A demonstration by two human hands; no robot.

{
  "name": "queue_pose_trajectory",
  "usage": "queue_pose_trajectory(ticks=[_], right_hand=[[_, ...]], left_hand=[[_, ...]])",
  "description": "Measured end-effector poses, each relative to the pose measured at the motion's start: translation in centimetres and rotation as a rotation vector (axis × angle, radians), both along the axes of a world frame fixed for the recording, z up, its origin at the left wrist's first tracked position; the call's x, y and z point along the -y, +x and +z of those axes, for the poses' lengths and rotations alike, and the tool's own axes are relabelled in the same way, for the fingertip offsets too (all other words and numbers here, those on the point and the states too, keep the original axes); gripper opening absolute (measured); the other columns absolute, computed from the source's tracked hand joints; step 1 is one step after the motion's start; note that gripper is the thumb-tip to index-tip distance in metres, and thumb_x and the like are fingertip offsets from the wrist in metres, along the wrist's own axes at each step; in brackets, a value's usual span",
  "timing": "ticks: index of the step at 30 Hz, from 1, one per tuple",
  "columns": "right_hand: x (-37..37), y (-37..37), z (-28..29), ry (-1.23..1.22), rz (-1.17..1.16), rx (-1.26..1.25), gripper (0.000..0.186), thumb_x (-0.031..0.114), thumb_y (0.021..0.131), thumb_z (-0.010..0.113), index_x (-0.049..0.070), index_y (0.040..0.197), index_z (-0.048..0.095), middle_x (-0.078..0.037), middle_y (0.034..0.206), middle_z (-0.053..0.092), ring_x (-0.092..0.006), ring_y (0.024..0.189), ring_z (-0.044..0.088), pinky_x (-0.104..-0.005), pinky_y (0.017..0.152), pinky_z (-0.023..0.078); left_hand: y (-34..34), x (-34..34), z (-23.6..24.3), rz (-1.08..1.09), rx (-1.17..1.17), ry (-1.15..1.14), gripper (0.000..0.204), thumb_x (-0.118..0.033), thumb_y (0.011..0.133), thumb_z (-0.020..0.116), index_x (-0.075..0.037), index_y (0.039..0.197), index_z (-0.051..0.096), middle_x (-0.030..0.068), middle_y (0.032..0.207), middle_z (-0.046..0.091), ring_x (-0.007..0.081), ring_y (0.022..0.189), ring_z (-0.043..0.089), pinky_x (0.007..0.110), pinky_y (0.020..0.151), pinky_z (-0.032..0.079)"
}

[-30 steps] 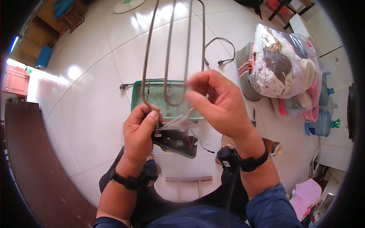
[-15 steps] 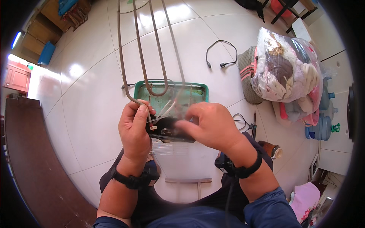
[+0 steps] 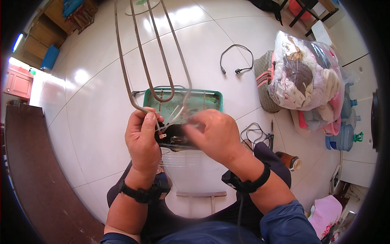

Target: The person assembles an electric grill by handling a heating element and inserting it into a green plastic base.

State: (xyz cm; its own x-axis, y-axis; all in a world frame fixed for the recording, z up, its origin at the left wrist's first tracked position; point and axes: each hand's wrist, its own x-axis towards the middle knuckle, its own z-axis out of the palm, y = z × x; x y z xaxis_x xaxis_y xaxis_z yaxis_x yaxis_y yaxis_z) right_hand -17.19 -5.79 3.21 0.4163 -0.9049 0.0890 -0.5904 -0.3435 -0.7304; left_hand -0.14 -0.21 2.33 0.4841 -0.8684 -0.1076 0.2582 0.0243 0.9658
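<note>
A long heating element of bent brown metal tube stretches away from me, its near ends by a black end piece. Thumb and fingers of my left hand are closed on its left tube end, beside a small metal terminal. Thin white wires stick up between my hands. My right hand is curled at the right side of the black piece, near the element's blurred right tube. Motion smears its fingertips, so their grip is unclear. A wire rack lies just below the black piece.
Beyond my hands a green tray lies on the tiled floor. A short black power cord and a tangled black cable are to the right. Farther right are a clear bag of clothes and water jugs. A brown board stands left.
The heating element has swung to the left at its far end. My right hand has shifted slightly left and stays blurred; my left hand keeps its hold, almost still.
</note>
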Motion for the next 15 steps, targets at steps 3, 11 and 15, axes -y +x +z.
queue_pose_trajectory(ticks=[3, 11, 15], right_hand=[[-0.03, 0.07, 0.11, -0.023, -0.002, 0.012, 0.02, 0.023, 0.08, 0.072, 0.003, 0.082, 0.072, -0.012, 0.076, 0.067, -0.0279, 0.066, 0.064, -0.0385, 0.063, 0.052], [-0.1, -0.08, 0.51, -0.048, 0.003, 0.036, 0.019, 0.021, 0.08, 0.073, 0.003, 0.087, 0.071, -0.012, 0.078, 0.067, -0.0269, 0.066, 0.064, -0.0382, 0.064, 0.052], [0.02, -0.39, 1.0, 0.006, 0.039, 0.069, 0.018, 0.018, 0.081, 0.073, 0.003, 0.091, 0.071, -0.012, 0.081, 0.068, -0.0243, 0.064, 0.065, -0.0354, 0.064, 0.052]], left_hand=[[0.0, 0.02, 0.07, 0.005, -0.002, 0.001, 0.013, -0.016, 0.101, 0.056, -0.006, 0.106, 0.061, 0.0003, 0.091, 0.063, 0.008, 0.084, 0.06, 0.021, 0.071, 0.046], [0.4, 0.14, 0.27, 0.006, -0.018, 0.0, 0.014, -0.016, 0.1, 0.055, -0.005, 0.106, 0.061, 0.0017, 0.091, 0.063, 0.009, 0.083, 0.061, 0.021, 0.07, 0.047], [0.83, 0.21, 0.46, 0.004, -0.026, -0.033, 0.014, -0.016, 0.1, 0.055, -0.004, 0.105, 0.06, 0.0027, 0.09, 0.063, 0.0098, 0.083, 0.061, 0.021, 0.07, 0.048]])
